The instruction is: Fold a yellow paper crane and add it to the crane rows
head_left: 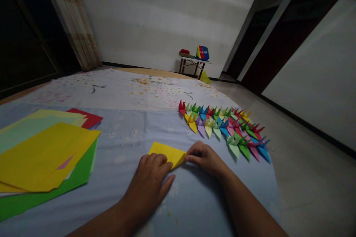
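Observation:
A folded yellow paper [167, 153] lies on the pale blue cloth [133, 133] in front of me. My left hand [148, 183] rests flat on the near left part of the paper, fingers curled down onto it. My right hand [204, 159] pinches the paper's right corner with its fingertips. Just beyond the right hand, several folded paper cranes [222, 126] in red, green, blue, purple and yellow lie in rows.
A stack of coloured paper sheets [41, 155], yellow on top with green and red below, lies at the left. A white patterned cloth [125, 89] spreads farther back. A small table [193, 64] with colourful items stands against the far wall. Bare floor [306, 163] lies to the right.

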